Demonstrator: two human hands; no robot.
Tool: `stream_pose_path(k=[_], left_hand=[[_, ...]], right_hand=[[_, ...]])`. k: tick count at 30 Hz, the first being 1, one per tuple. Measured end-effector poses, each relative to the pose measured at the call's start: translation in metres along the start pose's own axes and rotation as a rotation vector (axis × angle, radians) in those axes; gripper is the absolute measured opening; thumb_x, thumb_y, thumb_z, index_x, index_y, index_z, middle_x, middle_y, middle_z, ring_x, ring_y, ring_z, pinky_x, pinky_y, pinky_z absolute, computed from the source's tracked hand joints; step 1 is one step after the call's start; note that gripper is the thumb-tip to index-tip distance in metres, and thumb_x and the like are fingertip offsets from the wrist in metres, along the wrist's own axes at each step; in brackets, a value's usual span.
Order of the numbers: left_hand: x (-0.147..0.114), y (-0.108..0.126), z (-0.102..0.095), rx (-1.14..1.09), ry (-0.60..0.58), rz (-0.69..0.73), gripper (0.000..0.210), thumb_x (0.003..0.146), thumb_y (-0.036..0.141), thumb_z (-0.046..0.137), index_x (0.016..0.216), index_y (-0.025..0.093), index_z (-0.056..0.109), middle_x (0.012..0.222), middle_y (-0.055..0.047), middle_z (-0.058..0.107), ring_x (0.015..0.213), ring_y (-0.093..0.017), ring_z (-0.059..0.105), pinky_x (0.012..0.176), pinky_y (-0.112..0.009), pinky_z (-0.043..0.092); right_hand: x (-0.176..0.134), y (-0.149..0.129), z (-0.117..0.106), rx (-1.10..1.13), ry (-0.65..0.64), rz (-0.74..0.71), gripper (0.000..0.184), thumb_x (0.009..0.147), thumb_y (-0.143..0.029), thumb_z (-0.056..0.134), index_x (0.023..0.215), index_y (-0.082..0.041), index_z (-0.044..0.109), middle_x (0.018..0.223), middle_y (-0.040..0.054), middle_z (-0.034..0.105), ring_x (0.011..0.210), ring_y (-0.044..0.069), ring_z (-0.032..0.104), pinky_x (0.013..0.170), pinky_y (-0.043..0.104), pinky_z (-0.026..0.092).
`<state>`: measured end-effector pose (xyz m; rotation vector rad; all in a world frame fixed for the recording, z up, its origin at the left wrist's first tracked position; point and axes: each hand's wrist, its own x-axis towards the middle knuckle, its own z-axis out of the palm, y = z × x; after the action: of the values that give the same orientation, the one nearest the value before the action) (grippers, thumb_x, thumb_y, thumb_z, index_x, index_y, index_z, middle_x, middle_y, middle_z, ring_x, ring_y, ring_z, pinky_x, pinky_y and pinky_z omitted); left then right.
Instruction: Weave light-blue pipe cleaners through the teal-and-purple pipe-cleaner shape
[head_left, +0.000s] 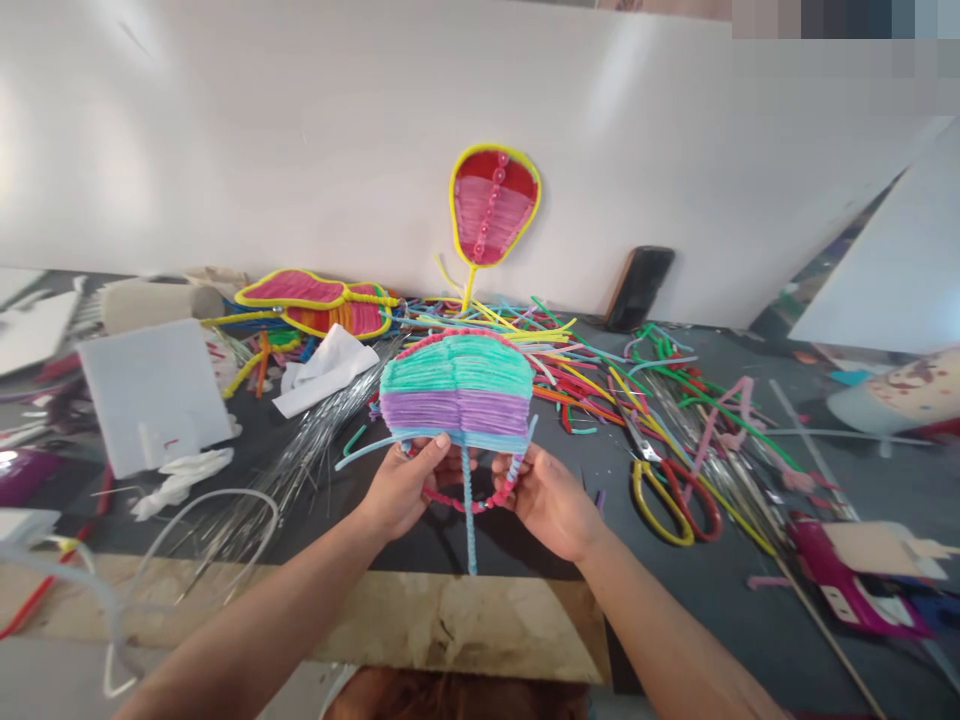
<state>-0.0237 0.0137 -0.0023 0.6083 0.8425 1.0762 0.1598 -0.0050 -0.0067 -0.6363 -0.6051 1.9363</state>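
Between my hands is a pipe cleaner fan (457, 385), its upper part filled with mint green, purple and light blue rows. A red pipe cleaner rims it, and a light blue twisted stem hangs down its middle. My left hand (409, 485) pinches the lower left side, thumb on the blue row. Fingers of my right hand (551, 500) close on the lower right rim, where a loose blue end sticks up. Part of the fingers on both hands is hidden behind the fan. The lower part of the frame is an open loop.
A finished pink and red fan (495, 205) leans on the white board (300, 130). Loose pipe cleaners (555, 335) lie behind my hands. Scissors (671, 500) with yellow and red handles lie right, near bundled wires. A phone (640, 288) leans upright; crumpled tissue (330, 365) is left.
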Motion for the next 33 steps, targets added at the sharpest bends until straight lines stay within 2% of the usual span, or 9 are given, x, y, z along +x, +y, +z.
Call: stream_pose_path(k=[3,6,8,11,14,16,21,26,33], left_hand=[[-0.001,-0.002,0.001,0.047,-0.046,0.014,0.022,0.071,0.036,0.073,0.076,0.015,0.067,0.072,-0.006,0.071,0.067,-0.02,0.068,0.065,-0.032,0.055],[-0.004,-0.004,0.002,0.123,-0.127,0.019,0.021,0.076,0.035,0.069,0.081,0.014,0.067,0.078,-0.008,0.071,0.07,-0.021,0.067,0.068,-0.035,0.055],[-0.006,-0.005,0.003,0.146,-0.136,0.032,0.022,0.077,0.035,0.068,0.083,0.014,0.066,0.08,-0.008,0.071,0.07,-0.02,0.067,0.069,-0.035,0.054],[-0.005,-0.004,0.003,0.161,-0.052,0.061,0.025,0.076,0.037,0.068,0.084,0.014,0.063,0.076,-0.006,0.069,0.068,-0.018,0.066,0.069,-0.034,0.055],[-0.002,-0.001,0.002,0.152,0.095,0.141,0.029,0.076,0.04,0.068,0.091,0.017,0.059,0.076,-0.002,0.066,0.065,-0.015,0.065,0.064,-0.029,0.054],[0.0,0.002,0.001,0.13,0.143,0.198,0.029,0.077,0.039,0.066,0.095,0.019,0.056,0.078,0.0,0.065,0.065,-0.013,0.065,0.061,-0.026,0.053],[0.002,0.008,0.001,0.101,0.142,0.221,0.026,0.078,0.037,0.066,0.092,0.018,0.055,0.077,-0.001,0.065,0.069,-0.013,0.064,0.063,-0.024,0.051],[0.002,0.009,-0.001,0.131,0.169,0.213,0.028,0.076,0.039,0.067,0.089,0.016,0.058,0.076,-0.002,0.066,0.071,-0.014,0.063,0.063,-0.024,0.048],[0.004,0.011,-0.003,0.129,0.214,0.243,0.027,0.07,0.038,0.074,0.079,0.014,0.062,0.064,0.001,0.063,0.059,-0.01,0.058,0.055,-0.02,0.045]], right_hand=[[0.001,0.003,0.001,-0.059,0.015,-0.021,0.032,0.068,-0.045,0.075,0.085,-0.02,0.067,0.083,0.0028,0.068,0.07,0.014,0.058,0.061,0.025,0.047],[0.002,0.007,0.001,-0.114,0.072,-0.042,0.025,0.072,-0.043,0.073,0.082,-0.02,0.069,0.077,0.0039,0.07,0.067,0.015,0.059,0.06,0.027,0.046],[0.003,0.009,0.0,-0.131,0.104,-0.055,0.021,0.072,-0.039,0.073,0.079,-0.02,0.069,0.075,0.0033,0.07,0.064,0.014,0.059,0.059,0.027,0.045],[0.004,0.009,-0.001,-0.129,0.146,-0.082,0.017,0.071,-0.036,0.075,0.076,-0.021,0.069,0.072,0.0021,0.071,0.06,0.013,0.058,0.057,0.027,0.044],[0.005,0.007,-0.002,-0.15,0.19,-0.118,0.017,0.071,-0.036,0.075,0.074,-0.02,0.07,0.074,0.0027,0.071,0.06,0.012,0.057,0.057,0.026,0.044],[0.005,0.006,-0.002,-0.157,0.221,-0.139,0.017,0.07,-0.036,0.075,0.073,-0.02,0.071,0.075,0.0029,0.071,0.061,0.012,0.057,0.057,0.027,0.044],[0.005,0.004,-0.001,-0.141,0.266,-0.161,0.017,0.068,-0.036,0.077,0.069,-0.021,0.07,0.073,0.0022,0.071,0.06,0.011,0.055,0.055,0.025,0.043],[0.005,0.005,-0.003,-0.138,0.258,-0.142,0.017,0.07,-0.036,0.076,0.072,-0.02,0.071,0.076,0.0026,0.071,0.06,0.01,0.054,0.057,0.023,0.044],[0.005,0.001,-0.003,-0.082,0.267,-0.107,0.017,0.068,-0.034,0.077,0.069,-0.019,0.07,0.074,0.0028,0.071,0.058,0.011,0.055,0.055,0.024,0.045]])
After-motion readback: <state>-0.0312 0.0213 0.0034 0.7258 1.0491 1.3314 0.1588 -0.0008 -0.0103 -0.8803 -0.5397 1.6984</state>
